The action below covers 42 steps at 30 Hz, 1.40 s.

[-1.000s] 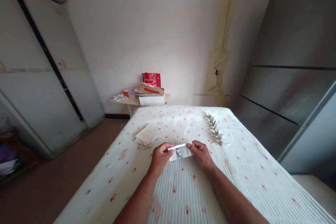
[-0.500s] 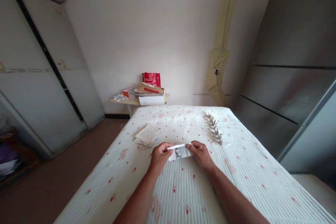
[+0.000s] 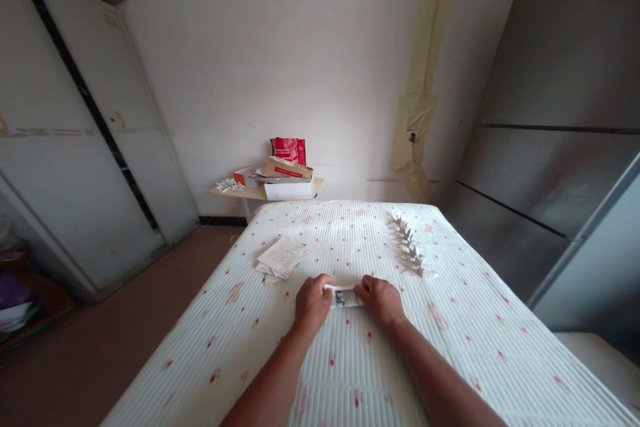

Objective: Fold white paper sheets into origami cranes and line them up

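Observation:
Between my two hands is a small folded piece of printed paper, with a grey picture on its face and a white strip along its far edge. My left hand pinches its left end, fingers curled over the top. At the right end, my right hand grips it the same way. A stack of printed paper sheets lies beyond my left hand. Past my right hand, several small folded paper pieces stand in a row leading away from me.
The bed has a white ribbed cover with red spots. Behind it, a small table carries a white box, a red bag and folded paper pieces. Wardrobes stand left; a grey cabinet stands right.
Both hands have come slightly closer together, the left moving right and a little nearer me. The folded paper now sits more level, and less of its face shows.

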{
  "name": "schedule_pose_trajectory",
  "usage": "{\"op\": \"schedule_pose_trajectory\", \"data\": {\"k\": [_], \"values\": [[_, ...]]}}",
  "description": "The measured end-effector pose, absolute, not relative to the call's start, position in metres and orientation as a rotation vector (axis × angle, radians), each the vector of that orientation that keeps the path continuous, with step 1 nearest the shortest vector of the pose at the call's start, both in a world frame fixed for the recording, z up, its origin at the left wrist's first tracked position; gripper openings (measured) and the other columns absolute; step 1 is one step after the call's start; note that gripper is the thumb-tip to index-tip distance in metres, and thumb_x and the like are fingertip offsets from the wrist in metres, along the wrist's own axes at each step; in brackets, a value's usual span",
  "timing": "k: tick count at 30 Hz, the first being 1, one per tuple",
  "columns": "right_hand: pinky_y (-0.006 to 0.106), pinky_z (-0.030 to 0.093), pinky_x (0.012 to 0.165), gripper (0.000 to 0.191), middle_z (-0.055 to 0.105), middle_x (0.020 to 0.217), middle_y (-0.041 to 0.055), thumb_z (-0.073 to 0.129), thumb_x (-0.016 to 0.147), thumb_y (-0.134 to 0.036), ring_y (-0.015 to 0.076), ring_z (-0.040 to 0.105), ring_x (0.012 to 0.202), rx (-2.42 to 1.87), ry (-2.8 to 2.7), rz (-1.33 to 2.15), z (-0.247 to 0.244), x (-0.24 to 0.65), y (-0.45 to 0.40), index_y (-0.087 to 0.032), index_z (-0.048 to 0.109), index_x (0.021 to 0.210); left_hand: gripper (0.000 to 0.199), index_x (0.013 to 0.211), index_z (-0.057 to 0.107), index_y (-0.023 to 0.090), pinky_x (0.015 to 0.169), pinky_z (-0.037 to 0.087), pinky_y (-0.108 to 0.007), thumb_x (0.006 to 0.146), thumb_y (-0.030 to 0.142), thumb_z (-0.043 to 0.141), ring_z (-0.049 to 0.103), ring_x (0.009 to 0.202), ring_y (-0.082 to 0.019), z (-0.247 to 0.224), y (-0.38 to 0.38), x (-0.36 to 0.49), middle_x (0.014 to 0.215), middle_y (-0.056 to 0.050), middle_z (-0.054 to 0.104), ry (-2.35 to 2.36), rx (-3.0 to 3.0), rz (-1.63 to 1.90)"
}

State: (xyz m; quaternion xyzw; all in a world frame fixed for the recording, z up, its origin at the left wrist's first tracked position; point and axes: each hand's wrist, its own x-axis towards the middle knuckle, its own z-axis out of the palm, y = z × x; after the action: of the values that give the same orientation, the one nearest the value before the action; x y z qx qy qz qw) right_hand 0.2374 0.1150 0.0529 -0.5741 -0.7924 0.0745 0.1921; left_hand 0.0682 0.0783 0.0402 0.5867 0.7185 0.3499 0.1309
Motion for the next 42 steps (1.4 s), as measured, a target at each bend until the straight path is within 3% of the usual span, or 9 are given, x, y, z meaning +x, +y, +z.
{"op": "schedule_pose_trajectory", "data": {"k": [7, 13, 18, 23, 29, 33, 37, 42], "values": [[0.024, 0.027, 0.054, 0.022, 0.067, 0.075, 0.0034, 0.043, 0.086, -0.029, 0.0147, 0.060, 0.069, -1.651, -2.338, 0.024, 0.053, 0.232, 0.110, -0.021, 0.060, 0.074, 0.026, 0.096, 0.062, 0.022, 0.085, 0.036, -0.028, 0.078, 0.012, 0.047, 0.053, 0.094, -0.018, 0.048, 0.075, 0.076, 0.092, -0.003, 0.065, 2.187, 1.963, 0.742], [0.024, 0.032, 0.057, 0.016, 0.064, 0.077, 0.0036, 0.045, 0.085, -0.027, 0.0167, 0.058, 0.075, -1.657, -2.349, -0.049, 0.047, 0.231, 0.109, -0.020, 0.059, 0.080, 0.021, 0.096, 0.060, 0.022, 0.082, 0.036, -0.030, 0.082, 0.016, 0.046, 0.051, 0.092, -0.019, 0.048, 0.073, 0.078, 0.089, -0.004, 0.064, 2.246, 2.095, 0.612], [0.024, 0.036, 0.065, 0.011, 0.059, 0.090, 0.0050, 0.050, 0.082, -0.021, 0.0181, 0.053, 0.086, -1.548, -2.293, -0.075, 0.050, 0.231, 0.108, -0.020, 0.057, 0.090, 0.017, 0.095, 0.058, 0.022, 0.078, 0.036, -0.031, 0.081, 0.018, 0.050, 0.048, 0.094, -0.021, 0.051, 0.071, 0.081, 0.092, -0.005, 0.058, 2.354, 2.157, 0.543], [0.026, 0.036, 0.073, 0.017, 0.059, 0.086, 0.0048, 0.046, 0.086, -0.019, 0.0179, 0.050, 0.086, -1.287, -2.473, -0.073, 0.050, 0.227, 0.109, -0.020, 0.060, 0.077, 0.021, 0.081, 0.061, 0.020, 0.075, 0.034, -0.033, 0.086, 0.015, 0.040, 0.048, 0.091, -0.021, 0.051, 0.074, 0.083, 0.088, -0.006, 0.057, 2.240, 2.340, 0.489], [0.023, 0.036, 0.074, 0.018, 0.061, 0.085, 0.0036, 0.047, 0.080, -0.012, 0.0154, 0.054, 0.085, -1.441, -2.407, 0.179, 0.047, 0.227, 0.115, -0.020, 0.063, 0.080, 0.021, 0.077, 0.062, 0.020, 0.074, 0.034, -0.031, 0.082, 0.011, 0.044, 0.050, 0.086, -0.018, 0.046, 0.076, 0.074, 0.083, -0.004, 0.060, 2.083, 2.370, 0.502], [0.026, 0.035, 0.070, 0.010, 0.061, 0.086, 0.0034, 0.054, 0.075, -0.022, 0.0175, 0.055, 0.085, -1.544, -2.311, 0.287, 0.049, 0.225, 0.114, -0.020, 0.062, 0.082, 0.012, 0.085, 0.063, 0.025, 0.074, 0.035, -0.028, 0.080, 0.023, 0.052, 0.051, 0.089, -0.016, 0.046, 0.070, 0.066, 0.089, 0.000, 0.062, 2.024, 2.316, 0.566], [0.030, 0.034, 0.070, 0.022, 0.060, 0.089, 0.0043, 0.060, 0.070, -0.039, 0.0223, 0.054, 0.090, -1.638, -2.231, 0.283, 0.053, 0.219, 0.106, -0.020, 0.059, 0.083, 0.018, 0.093, 0.062, 0.026, 0.078, 0.035, -0.028, 0.076, 0.030, 0.058, 0.051, 0.094, -0.017, 0.047, 0.063, 0.064, 0.096, 0.001, 0.060, 1.969, 2.233, 0.616], [0.032, 0.033, 0.071, 0.027, 0.059, 0.091, 0.0052, 0.062, 0.067, -0.039, 0.0243, 0.053, 0.093, -1.671, -2.227, 0.271, 0.056, 0.217, 0.101, -0.020, 0.059, 0.085, 0.021, 0.096, 0.060, 0.028, 0.079, 0.034, -0.029, 0.075, 0.029, 0.058, 0.049, 0.098, -0.018, 0.047, 0.062, 0.068, 0.100, 0.001, 0.059, 2.026, 2.177, 0.563]]}}
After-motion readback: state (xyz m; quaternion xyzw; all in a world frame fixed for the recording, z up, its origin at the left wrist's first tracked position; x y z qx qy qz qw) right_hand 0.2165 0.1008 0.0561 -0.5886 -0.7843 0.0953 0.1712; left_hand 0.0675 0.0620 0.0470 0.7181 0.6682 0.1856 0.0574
